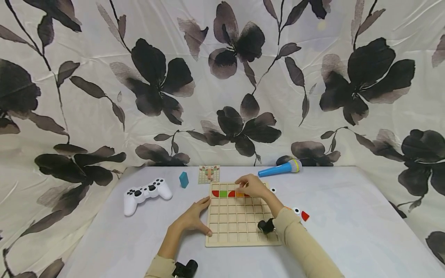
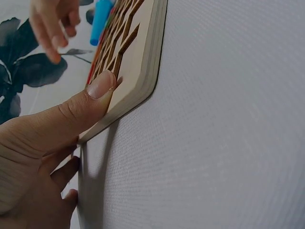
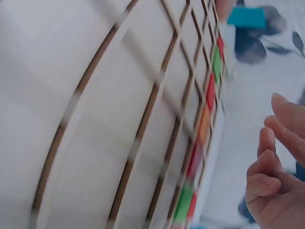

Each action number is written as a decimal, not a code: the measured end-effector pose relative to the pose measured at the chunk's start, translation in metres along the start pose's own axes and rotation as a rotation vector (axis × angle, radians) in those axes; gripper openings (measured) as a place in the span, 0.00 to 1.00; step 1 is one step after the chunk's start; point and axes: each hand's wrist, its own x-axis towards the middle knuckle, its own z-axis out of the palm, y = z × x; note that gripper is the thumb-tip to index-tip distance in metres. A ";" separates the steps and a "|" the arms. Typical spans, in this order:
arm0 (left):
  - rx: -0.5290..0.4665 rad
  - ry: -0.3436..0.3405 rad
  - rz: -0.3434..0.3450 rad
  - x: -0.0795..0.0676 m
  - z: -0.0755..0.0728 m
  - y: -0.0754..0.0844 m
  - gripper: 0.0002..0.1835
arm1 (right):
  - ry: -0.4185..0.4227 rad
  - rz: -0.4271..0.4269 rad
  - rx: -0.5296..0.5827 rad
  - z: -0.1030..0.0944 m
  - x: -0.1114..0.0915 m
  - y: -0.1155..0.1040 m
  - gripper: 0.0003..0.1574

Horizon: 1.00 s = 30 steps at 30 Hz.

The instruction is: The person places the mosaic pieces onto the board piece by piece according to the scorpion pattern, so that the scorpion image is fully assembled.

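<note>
A pale wooden grid board [image 1: 231, 220] lies on the white table, with several coloured tiles in its upper row: red, a green tile [image 1: 223, 194], red, orange and red. My left hand [image 1: 189, 216] rests along the board's left side. Its thumb presses the rim near the close corner, seen also in the left wrist view, and the fingers touch the edge higher up. Over the upper row hovers my right hand [image 1: 253, 186], with loosely bent fingers. In the right wrist view the fingers [image 3: 267, 167] stand off the board, and no tile shows between them.
Behind the board lie a small pattern card [image 1: 209, 174], a teal block [image 1: 184, 180] and a blue toy microphone [image 1: 279, 168]. A white game controller [image 1: 147, 195] sits at left. Right of the board are a red tile [image 1: 304, 216] and an eye tile [image 1: 296, 211], partly behind my right arm.
</note>
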 end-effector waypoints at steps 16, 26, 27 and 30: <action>-0.003 0.004 0.012 0.000 0.001 -0.002 0.61 | 0.039 0.242 -0.040 -0.076 -0.095 0.066 0.25; 0.003 -0.001 0.021 -0.001 -0.002 0.001 0.60 | 0.021 0.390 -0.055 -0.085 -0.119 0.079 0.27; 0.004 -0.002 0.021 -0.001 -0.002 0.001 0.60 | 0.014 0.407 -0.060 -0.084 -0.120 0.080 0.26; 0.005 -0.006 0.020 -0.002 -0.001 0.000 0.60 | -0.010 0.444 -0.066 -0.079 -0.121 0.082 0.25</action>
